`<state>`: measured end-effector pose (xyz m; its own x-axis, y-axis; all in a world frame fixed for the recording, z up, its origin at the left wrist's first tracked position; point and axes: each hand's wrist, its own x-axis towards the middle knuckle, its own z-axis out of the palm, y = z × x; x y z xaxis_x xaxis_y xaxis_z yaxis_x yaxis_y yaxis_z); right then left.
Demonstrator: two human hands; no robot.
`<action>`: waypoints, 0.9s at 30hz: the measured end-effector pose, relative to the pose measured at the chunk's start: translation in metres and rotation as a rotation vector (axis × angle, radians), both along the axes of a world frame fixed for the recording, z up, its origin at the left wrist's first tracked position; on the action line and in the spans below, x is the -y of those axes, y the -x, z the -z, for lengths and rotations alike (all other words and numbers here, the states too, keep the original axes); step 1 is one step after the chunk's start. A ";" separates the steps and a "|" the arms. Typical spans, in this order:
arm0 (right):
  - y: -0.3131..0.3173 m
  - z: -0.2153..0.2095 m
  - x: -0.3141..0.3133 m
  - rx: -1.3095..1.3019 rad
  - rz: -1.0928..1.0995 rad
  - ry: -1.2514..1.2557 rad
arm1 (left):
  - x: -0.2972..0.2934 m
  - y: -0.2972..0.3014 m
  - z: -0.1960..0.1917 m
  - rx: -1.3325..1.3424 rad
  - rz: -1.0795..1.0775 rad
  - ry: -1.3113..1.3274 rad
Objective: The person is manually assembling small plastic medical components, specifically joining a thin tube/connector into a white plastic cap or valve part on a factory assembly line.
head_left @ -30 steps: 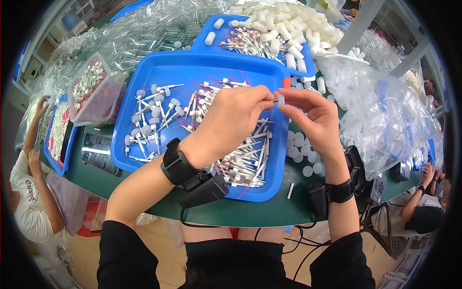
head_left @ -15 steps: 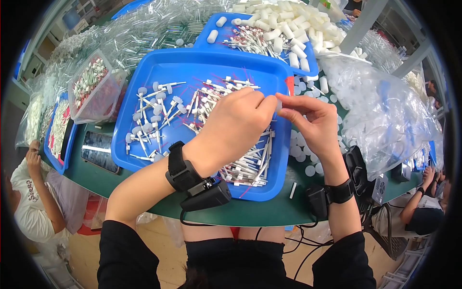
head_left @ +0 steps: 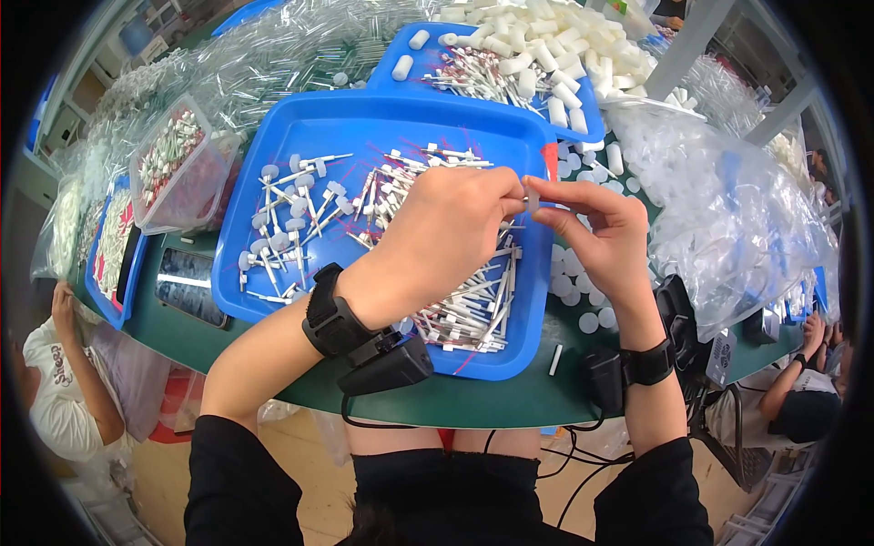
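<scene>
Over the big blue tray (head_left: 319,116) my hands meet near its right rim. My right hand (head_left: 605,227) pinches a small translucent disc (head_left: 533,202), held edge-on, between thumb and forefinger. My left hand (head_left: 446,227) is closed against the disc's left side; its fingers hide most of whatever it grips. Beneath my left hand lies a heap of thin white sticks (head_left: 482,314) with reddish wires. At the tray's left, several sticks with round greyish discs on their ends (head_left: 296,224) lie in a loose group. More translucent discs (head_left: 572,264) are scattered on the table right of the tray.
A second blue tray (head_left: 387,77) with white cylinders stands behind. Clear plastic tubes (head_left: 228,82) pile up at the back left. A clear tub (head_left: 173,173) and a phone (head_left: 191,287) sit on the left. A plastic bag (head_left: 719,209) bulges on the right. People sit at both sides.
My right hand has shifted slightly right and down. The disc between my fingers shows more clearly, edge-on. My left hand stays closed beside it, its wrist a little turned.
</scene>
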<state>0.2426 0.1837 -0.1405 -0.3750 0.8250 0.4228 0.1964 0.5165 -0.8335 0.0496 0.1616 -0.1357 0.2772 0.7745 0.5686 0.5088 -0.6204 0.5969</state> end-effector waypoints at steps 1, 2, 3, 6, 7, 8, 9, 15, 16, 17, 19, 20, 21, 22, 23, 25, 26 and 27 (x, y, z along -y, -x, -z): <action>0.000 0.001 0.000 0.001 0.003 0.000 | -0.001 -0.001 0.000 0.001 0.003 0.000; 0.000 0.002 0.000 -0.039 -0.008 0.022 | -0.001 -0.002 0.001 -0.003 -0.002 -0.035; 0.001 0.003 0.000 -0.081 -0.021 0.045 | -0.001 -0.002 0.001 -0.009 -0.009 -0.069; 0.001 0.002 -0.001 -0.048 -0.038 0.028 | 0.000 0.000 -0.001 -0.055 -0.029 -0.064; 0.002 0.003 -0.001 -0.048 -0.038 0.028 | 0.001 0.001 -0.004 -0.055 -0.029 -0.064; 0.005 0.003 -0.001 -0.100 -0.030 0.036 | 0.001 0.002 -0.008 -0.090 -0.027 -0.094; 0.009 0.002 -0.001 -0.152 -0.024 0.041 | 0.000 0.005 -0.013 -0.125 -0.028 -0.127; 0.012 0.003 0.002 0.398 0.172 -0.348 | -0.012 0.074 -0.050 -0.596 -0.558 -0.147; 0.015 0.004 0.003 0.390 0.166 -0.349 | -0.012 0.083 -0.054 -0.667 -0.681 -0.107; 0.018 0.006 0.003 0.456 0.144 -0.409 | -0.008 0.090 -0.058 -0.727 -0.763 0.023; 0.018 0.005 0.004 0.537 0.131 -0.469 | -0.007 0.087 -0.064 -0.852 -0.810 0.092; 0.019 0.005 0.004 0.567 0.140 -0.464 | -0.007 0.085 -0.064 -0.980 -0.858 0.163; 0.018 0.003 0.005 0.595 0.148 -0.461 | -0.007 0.082 -0.064 -0.978 -0.858 0.161; 0.018 0.001 0.006 0.597 0.149 -0.462 | -0.007 0.078 -0.061 -0.905 -0.821 0.046; 0.017 0.000 0.006 0.611 0.140 -0.461 | -0.008 0.075 -0.058 -0.830 -0.782 -0.068; 0.016 -0.001 0.005 0.618 0.124 -0.466 | -0.012 0.069 -0.057 -0.606 -0.653 -0.086; 0.014 0.001 0.003 0.493 0.102 -0.413 | -0.014 0.065 -0.057 -0.384 -0.518 -0.101; 0.010 0.002 -0.001 0.374 0.084 -0.356 | -0.016 0.056 -0.056 -0.381 -0.515 -0.102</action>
<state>0.2328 0.1845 -0.1423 -0.4927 0.6881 0.5327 0.4999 0.7249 -0.4739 -0.0068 0.1771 -0.0800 0.0819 0.8092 0.5819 0.9208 -0.2849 0.2665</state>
